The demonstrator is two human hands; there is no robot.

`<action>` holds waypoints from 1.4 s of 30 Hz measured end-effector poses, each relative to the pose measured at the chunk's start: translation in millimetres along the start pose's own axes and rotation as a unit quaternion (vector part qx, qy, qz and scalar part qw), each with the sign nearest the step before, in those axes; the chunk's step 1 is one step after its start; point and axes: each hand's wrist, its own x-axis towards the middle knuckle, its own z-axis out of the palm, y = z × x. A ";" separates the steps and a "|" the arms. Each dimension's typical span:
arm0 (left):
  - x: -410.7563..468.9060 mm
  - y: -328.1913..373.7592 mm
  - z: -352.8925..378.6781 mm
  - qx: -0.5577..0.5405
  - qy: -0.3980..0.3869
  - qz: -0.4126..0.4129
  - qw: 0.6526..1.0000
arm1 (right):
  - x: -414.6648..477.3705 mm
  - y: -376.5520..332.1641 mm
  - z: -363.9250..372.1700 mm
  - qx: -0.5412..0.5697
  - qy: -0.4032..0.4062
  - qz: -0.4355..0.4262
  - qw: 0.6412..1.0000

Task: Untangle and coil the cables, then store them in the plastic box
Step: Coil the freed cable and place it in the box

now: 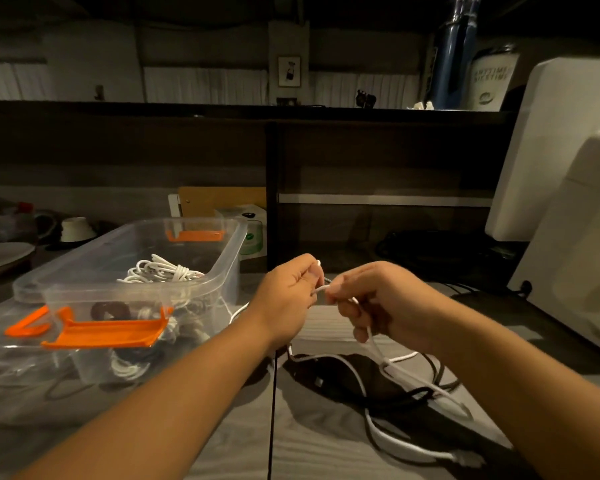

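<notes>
Pinching the white cable (376, 348) between them, your left hand (288, 292) and right hand (371, 301) each had a closed grip on it above the surface (319, 327) — its slack trailed across a black cable (438, 375), right of the plastic box (227, 278). Feeding loops evenly, without tugging, looked wisest.

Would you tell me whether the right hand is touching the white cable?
Touching: the head view shows the right hand pinching the white cable between curled fingers.

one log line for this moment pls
stage: untangling | left hand: pinches white cable | right hand: grips white cable | plastic box: open, coiled cables inside | black cable: loose on table
</notes>
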 end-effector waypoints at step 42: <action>-6.1 21.7 -8.1 -0.005 -0.165 -0.005 0.986 | 14.9 10.2 -12.1 -0.176 0.222 -0.173 0.943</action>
